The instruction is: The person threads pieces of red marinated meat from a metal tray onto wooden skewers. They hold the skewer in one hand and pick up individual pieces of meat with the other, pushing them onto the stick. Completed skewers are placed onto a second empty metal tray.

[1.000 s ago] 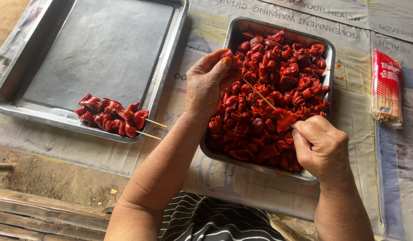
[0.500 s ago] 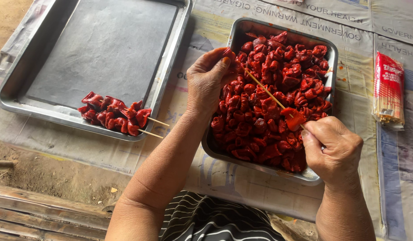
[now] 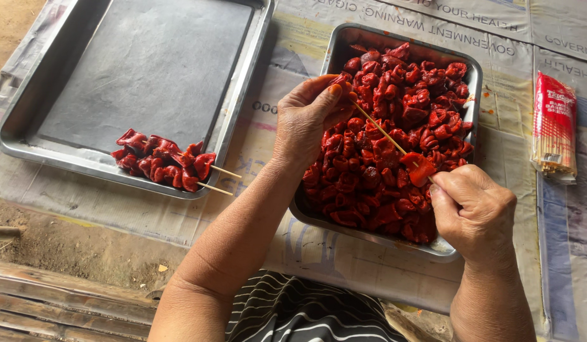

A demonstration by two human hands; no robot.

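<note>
My left hand (image 3: pixel 309 117) pinches one end of a thin bamboo skewer (image 3: pixel 379 128) together with a red meat piece, over the metal pan (image 3: pixel 334 57) heaped with red marinated meat pieces (image 3: pixel 395 120). My right hand (image 3: pixel 474 212) grips the skewer's other end at the pan's near right side. One red meat piece (image 3: pixel 420 168) sits threaded on the stick just beyond its fingers. Two finished skewers of red meat (image 3: pixel 160 161) lie in the near corner of a large flat metal tray (image 3: pixel 147 63) on the left.
A red-and-clear packet of bamboo skewers (image 3: pixel 553 126) lies at the right edge. Printed paper sheets (image 3: pixel 268 95) cover the table under both trays. A wooden bench edge (image 3: pixel 46 304) and bare ground sit at the lower left. A striped garment (image 3: pixel 306 313) shows at the bottom.
My right hand has slid slightly right and toward me along the skewer. A red piece now sits on the stick just ahead of its fingers. My left hand stays put.
</note>
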